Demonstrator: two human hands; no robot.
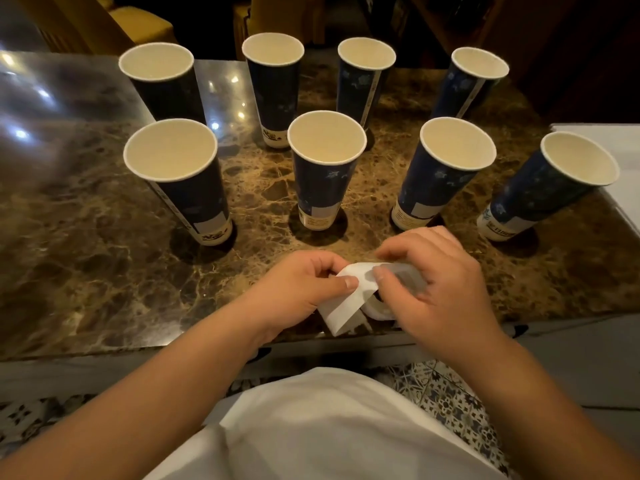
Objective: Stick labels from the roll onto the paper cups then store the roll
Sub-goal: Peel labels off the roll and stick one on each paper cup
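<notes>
While eight paper cups (326,168) stand on the tabletop (104,271), we note left hand (301,282) pinching the label strip (346,306), right hand (440,282) gripping the roll (381,310).

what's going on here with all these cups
A person stands at a marble counter working a roll of white labels. The left hand pinches the loose strip, and the right hand holds the roll and picks at a label. Eight dark blue paper cups stand upright and empty in two rows of four. The three front cups from the left seem to carry a pale label near the base; the others show none from here.
</notes>
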